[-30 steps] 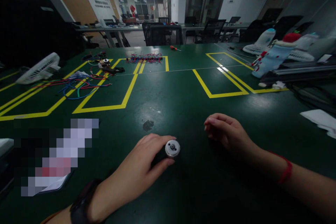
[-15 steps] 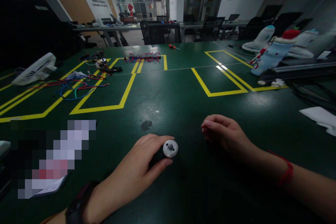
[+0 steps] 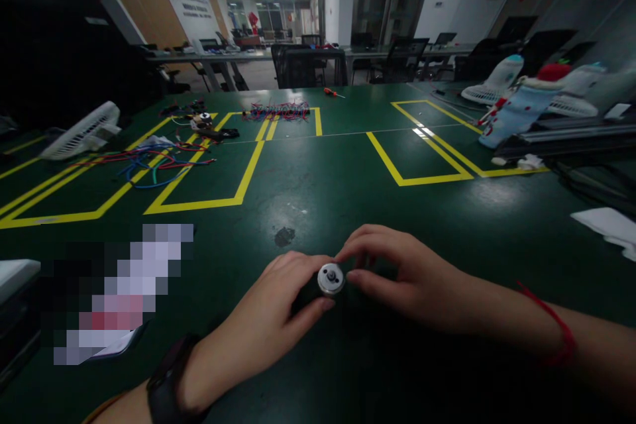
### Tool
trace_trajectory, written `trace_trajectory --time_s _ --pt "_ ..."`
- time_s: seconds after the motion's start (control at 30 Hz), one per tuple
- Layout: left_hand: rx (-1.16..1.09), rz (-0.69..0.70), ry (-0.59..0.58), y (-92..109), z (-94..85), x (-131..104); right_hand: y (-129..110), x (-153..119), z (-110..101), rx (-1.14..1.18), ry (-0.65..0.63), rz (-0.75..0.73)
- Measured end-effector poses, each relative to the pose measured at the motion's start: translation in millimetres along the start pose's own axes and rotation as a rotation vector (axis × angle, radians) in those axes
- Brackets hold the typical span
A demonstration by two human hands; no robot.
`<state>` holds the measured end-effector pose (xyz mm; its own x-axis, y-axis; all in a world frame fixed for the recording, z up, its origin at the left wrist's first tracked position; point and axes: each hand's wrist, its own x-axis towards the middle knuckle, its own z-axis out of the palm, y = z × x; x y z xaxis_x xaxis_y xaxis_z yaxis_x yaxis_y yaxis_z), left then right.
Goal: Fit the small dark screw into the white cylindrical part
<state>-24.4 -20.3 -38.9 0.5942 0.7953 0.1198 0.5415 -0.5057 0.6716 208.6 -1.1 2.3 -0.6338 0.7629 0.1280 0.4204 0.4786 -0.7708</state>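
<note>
My left hand (image 3: 278, 305) is closed around a small electric motor (image 3: 330, 277), thumb on the near side and fingers on the far side. The motor's round silver end, with a stubby centre shaft and small dark holes, faces up toward me. The rest of its body is hidden by the hand and shadow. My right hand (image 3: 402, 271) reaches in from the right with thumb and index finger apart. Its index fingertip is at the motor's far edge and its thumb tip close to the right side; whether they touch it I cannot tell.
On the green table (image 3: 308, 199), loose coloured wires (image 3: 163, 162) and a wire bundle (image 3: 278, 111) lie farther back. An orange screwdriver (image 3: 332, 93) is at the far edge. A blue bottle (image 3: 517, 109) stands at right, a white fan (image 3: 82, 129) at left. Crumpled tissue (image 3: 606, 225) lies right.
My right hand has moved left to the motor, and its thumb and index finger have spread apart. The left hand still holds the motor. The whole view has shifted slightly.
</note>
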Motion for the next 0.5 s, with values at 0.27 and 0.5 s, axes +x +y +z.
trace_trajectory --time_s 0.27,0.5 --pt "-0.006 0.001 0.0 -0.5 0.1 -0.2 -6.2 11.0 9.8 0.013 0.113 -0.122" --pt "-0.004 -0.008 -0.016 2.1 -1.3 0.9 17.1 -11.0 0.0 -0.069 0.11 0.019"
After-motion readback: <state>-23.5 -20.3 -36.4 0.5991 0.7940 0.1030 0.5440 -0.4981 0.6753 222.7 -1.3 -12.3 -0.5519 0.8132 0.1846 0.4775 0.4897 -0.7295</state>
